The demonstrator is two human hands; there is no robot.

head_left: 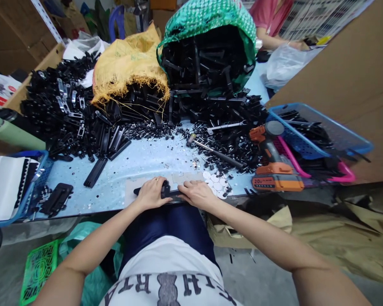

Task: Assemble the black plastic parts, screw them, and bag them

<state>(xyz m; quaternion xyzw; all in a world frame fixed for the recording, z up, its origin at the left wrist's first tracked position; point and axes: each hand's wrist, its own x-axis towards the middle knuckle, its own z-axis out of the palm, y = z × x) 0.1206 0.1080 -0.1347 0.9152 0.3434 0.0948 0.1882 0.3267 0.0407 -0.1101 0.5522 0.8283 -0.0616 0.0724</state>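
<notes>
My left hand (151, 193) and my right hand (196, 193) both rest at the near edge of the light blue table (147, 157), fingers curled over a long black plastic part (167, 192) lying on a cardboard pad. The part shows between the two hands and pokes out left of my left hand. A cluster of small white discs (215, 182) lies just right of my right hand. A hammer (210, 149) lies beyond them among small black pieces.
Heaps of black plastic parts (70, 114) cover the far table, spilling from a yellow sack (127, 63) and a green sack (207, 46). An orange cordless drill (271, 163) stands right, beside blue (319, 131) and pink baskets. Another person (274, 21) sits far right.
</notes>
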